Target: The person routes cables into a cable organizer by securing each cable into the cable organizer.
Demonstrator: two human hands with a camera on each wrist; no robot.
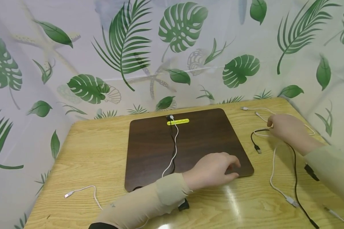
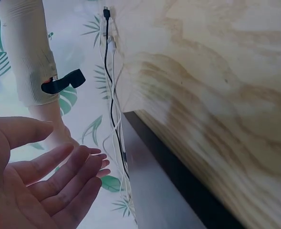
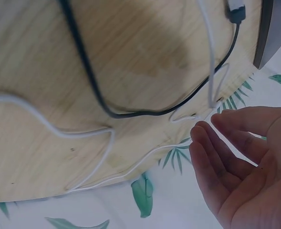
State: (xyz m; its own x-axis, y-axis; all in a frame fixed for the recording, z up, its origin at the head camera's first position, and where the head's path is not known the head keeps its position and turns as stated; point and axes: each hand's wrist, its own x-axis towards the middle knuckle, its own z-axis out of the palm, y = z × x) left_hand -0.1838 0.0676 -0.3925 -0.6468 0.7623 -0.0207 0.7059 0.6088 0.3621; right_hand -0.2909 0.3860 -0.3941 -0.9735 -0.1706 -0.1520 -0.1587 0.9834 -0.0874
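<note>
Over the front right part of a dark brown board [image 1: 206, 136] hovers my left hand [image 1: 215, 168], fingers loosely bent and holding nothing. My right hand [image 1: 286, 127] is above a group of white and black cables at the table's right side. In the right wrist view its loosely bent fingers [image 3: 212, 157] have nothing visible between them. A black cable [image 3: 135, 114] and a white cable [image 3: 210, 57] run close to the fingertips. One black USB plug [image 1: 257, 149] lies left of that hand. A white cable [image 1: 272, 178] extends toward the front edge.
On the board lie a white cable [image 1: 176, 143] and a black cable [image 1: 172, 130], their plugs by a yellow ruler-like strip [image 1: 182, 121]. Another white cable [image 1: 86, 187] lies at the left, partly hidden by my left arm. A leaf-printed wall covering [image 1: 149, 63] stands behind the table.
</note>
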